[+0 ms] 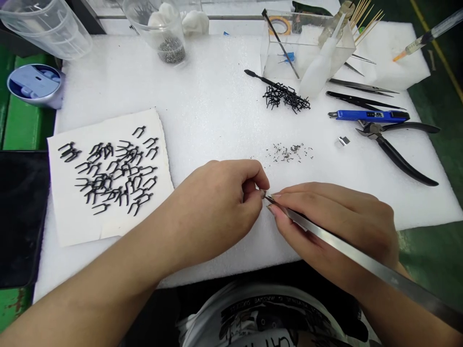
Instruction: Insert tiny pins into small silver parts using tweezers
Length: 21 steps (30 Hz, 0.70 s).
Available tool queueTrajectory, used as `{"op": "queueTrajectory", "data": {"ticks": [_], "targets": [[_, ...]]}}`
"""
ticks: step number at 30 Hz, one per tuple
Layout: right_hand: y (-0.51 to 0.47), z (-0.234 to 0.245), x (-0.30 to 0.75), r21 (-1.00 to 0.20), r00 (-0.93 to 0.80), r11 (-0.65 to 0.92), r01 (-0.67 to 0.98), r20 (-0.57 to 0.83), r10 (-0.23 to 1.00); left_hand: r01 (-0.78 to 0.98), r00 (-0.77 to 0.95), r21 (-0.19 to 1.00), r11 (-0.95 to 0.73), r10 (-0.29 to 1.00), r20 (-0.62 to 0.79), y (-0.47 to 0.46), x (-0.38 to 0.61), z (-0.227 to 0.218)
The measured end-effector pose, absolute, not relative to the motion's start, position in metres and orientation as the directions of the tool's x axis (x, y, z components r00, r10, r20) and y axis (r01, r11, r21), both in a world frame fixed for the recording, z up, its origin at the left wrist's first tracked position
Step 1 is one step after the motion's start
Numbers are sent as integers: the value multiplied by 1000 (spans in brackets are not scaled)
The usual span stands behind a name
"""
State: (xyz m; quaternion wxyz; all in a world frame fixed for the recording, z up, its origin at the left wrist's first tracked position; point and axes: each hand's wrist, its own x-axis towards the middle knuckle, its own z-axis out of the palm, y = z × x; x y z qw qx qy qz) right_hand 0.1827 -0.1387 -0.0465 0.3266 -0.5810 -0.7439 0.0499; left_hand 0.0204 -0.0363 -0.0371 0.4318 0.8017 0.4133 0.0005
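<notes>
My left hand [217,212] is closed, thumb and forefinger pinched on something tiny at their tips that I cannot make out. In my right hand [340,221] are long silver tweezers [336,243], gripped like a pen, with their tip meeting the left fingertips. Just beyond both hands lies a scatter of tiny dark bits [289,153]. A pile of small black forked pieces [285,98] is farther back, with a thin black tool [255,74] partly in it. Many similar black forked pieces [115,173] are spread over a white paper sheet [81,229] at left.
Black-handled cutters [394,144], a blue utility knife [372,115] and more tweezers [361,100] lie at right. A clear box [273,60], white squeeze bottle [314,72] and syringe [415,46] are at the back right. Plastic cups [54,29] stand back left.
</notes>
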Motion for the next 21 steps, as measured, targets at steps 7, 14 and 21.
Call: {"op": "queueTrajectory", "data": {"ticks": [7, 14, 21], "targets": [[-137, -50, 182, -450, -115, 335, 828, 449, 886, 654, 672, 690, -310, 656, -343, -36, 21, -38], [-138, -51, 180, -488, -86, 325, 810, 449, 889, 654, 670, 685, -321, 666, -328, -37, 21, -41], [-141, -56, 181, -469, -100, 349, 811, 477, 873, 668, 659, 681, -299, 664, -354, -36, 22, -39]]}}
